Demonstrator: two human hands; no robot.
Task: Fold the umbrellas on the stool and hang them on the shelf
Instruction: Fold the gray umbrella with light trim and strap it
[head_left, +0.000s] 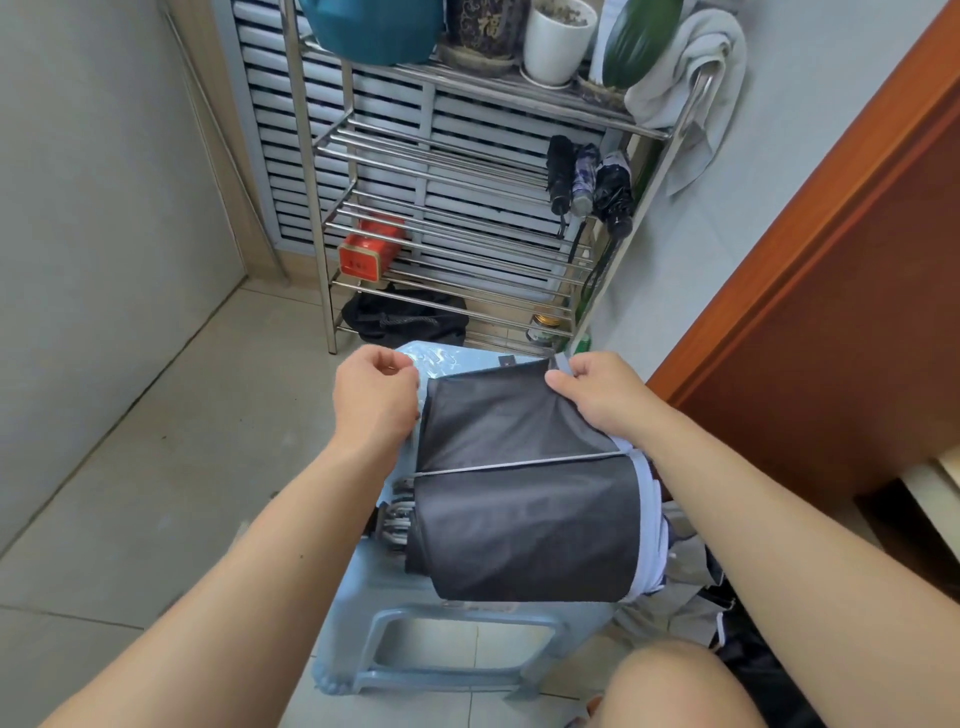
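A collapsed umbrella (524, 499) with dark grey lining and a pale blue outer edge lies across the light blue plastic stool (395, 597). One flat panel of its canopy is stretched out between my hands. My left hand (376, 397) pinches the panel's far left corner. My right hand (597, 392) pinches the far right corner at the pale blue hem. The umbrella's metal ribs stick out at the left end. Three folded umbrellas (589, 179) hang from the right side of the steel shelf (467, 171).
The shelf's top holds a teal pot (371, 28), flower pots and a towel (691, 88). A red tin (371, 249) and a black bag (405, 317) sit lower down. A wooden door (831, 291) stands to the right. More umbrella fabric (696, 597) lies beside the stool.
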